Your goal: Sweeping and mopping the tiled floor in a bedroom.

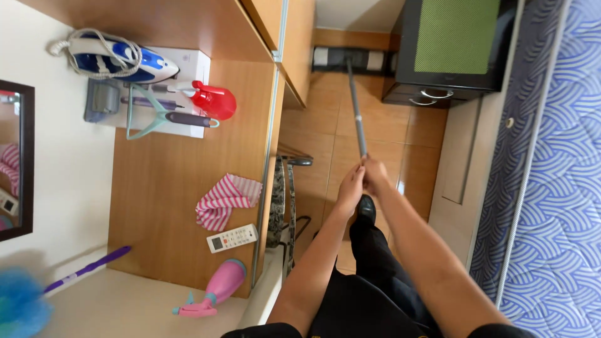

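Note:
Both my hands grip the grey pole of a mop point(357, 112). My left hand point(350, 188) is wrapped around the lower end of the pole, and my right hand point(375, 174) holds it just beside, slightly higher. The pole runs away from me to the flat mop head point(341, 58), which lies on the brown tiled floor point(375, 125) against the far skirting. My black trousers and a black shoe point(365, 208) show below the hands.
A wooden desk point(169, 188) on the left carries an iron point(119, 59), a red spray bottle point(213, 99), a striped cloth point(225, 200), a remote point(232, 238) and a pink spray bottle point(216, 288). A stool point(285, 194) stands beside it. A black cabinet point(451, 50) and a blue patterned mattress point(551, 175) border the right.

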